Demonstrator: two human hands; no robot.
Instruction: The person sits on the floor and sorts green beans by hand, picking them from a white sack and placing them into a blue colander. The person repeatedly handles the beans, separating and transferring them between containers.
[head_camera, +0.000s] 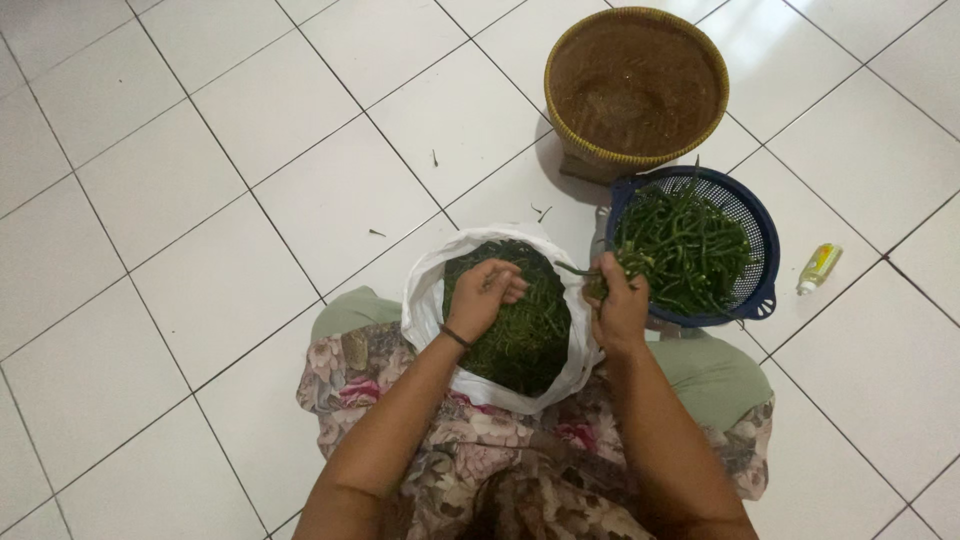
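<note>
Head view, looking straight down: I'm seated on the white tiled floor (200, 200), floral cloth over my lap. Biggest item is the round woven basket with a yellow rim (636, 90), brown inside, top of frame, well apart from my hands. Touching its near side is the blue plastic colander (765, 245), heaped with long green chillies (685, 245). Between my knees, the white plastic bag (425, 300) sits open and full of more green chillies (520, 330).

Right hand (620, 305) is clenched around a few chillies at the colander's near rim, one stem sticking out to the left. Left hand (485, 295) hovers over the bag, fingers curled in; it looks pinched on something small, but I can't tell what, or whether it's closed at all.

A small yellow-green bottle (819, 268) lies on its side, right of the colander. Loose stems are scattered on the tiles near the bag.

Risks: the bag rim is slack, so a knee nudge could spill it. The colander is heaped, so chillies could slide off the edge. Bare hands on chilli mean skin burn.
</note>
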